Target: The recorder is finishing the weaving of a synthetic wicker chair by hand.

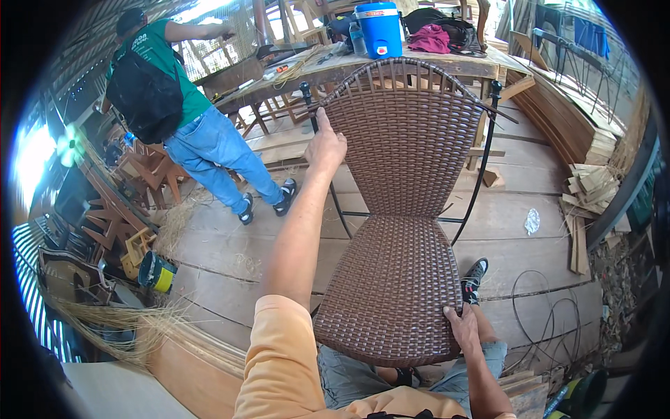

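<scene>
Pale wooden floorboards [209,279] are spreading beneath me, straw [178,227] littering them on the left; beyond, a cluttered desk [457,64] is carrying a blue cooler [380,31], and a person in a green shirt [162,43] is standing to the left. Brown and woven, the chair [405,279] is facing me between my hands. My left hand [326,143] is reaching to the backrest's upper left edge, index finger extended, others curling; whether it's pinching anything, I can't tell. My right hand [464,328] is gripping the seat's front right edge, nearly closed. Rightward, floor is running toward stacked boards [558,133], with loose wire [551,314] lying nearby.
</scene>
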`<state>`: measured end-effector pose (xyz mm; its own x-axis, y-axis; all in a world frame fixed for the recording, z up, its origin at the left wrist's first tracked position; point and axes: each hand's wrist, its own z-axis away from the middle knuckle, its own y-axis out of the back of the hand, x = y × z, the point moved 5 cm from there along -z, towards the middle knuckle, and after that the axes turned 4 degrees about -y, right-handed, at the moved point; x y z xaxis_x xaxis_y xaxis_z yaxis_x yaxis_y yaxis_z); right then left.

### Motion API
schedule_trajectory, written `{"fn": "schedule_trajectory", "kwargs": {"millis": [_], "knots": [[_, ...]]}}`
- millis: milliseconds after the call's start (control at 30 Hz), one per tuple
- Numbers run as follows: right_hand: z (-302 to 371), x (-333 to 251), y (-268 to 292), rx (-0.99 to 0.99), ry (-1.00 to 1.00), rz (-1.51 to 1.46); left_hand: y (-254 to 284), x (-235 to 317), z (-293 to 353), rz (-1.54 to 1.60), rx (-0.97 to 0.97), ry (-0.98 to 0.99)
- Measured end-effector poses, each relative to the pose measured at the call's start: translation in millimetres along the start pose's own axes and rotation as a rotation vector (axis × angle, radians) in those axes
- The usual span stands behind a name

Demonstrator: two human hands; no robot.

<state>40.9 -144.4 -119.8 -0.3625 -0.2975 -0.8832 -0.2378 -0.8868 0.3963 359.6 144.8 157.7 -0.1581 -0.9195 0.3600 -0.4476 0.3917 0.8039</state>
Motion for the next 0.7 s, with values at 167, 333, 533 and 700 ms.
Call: {"fn": "schedule_trajectory", "kwargs": {"millis": [167, 333, 533, 700], "knots": [[-4.2, 15.3, -7.9, -0.005, 0.015, -0.001, 4.1, -9.1, 3.4, 0.005, 0.004, -0.031], [-0.4, 12.7, -6.9, -0.02, 0.005, -0.066, 5.8, -6.6, 12.5, 0.005, 0.04, -0.254], [4.5, -9.8, -1.9, -0.089, -0.087, -0.057, -44.7, -20.9, 87.8, 0.23, -0.129, -0.323], [-6.2, 13.7, 2.3, -0.017, -0.06, 0.027, -114.4, -31.8, 182.2, 0.236, -0.249, -0.371]]}}
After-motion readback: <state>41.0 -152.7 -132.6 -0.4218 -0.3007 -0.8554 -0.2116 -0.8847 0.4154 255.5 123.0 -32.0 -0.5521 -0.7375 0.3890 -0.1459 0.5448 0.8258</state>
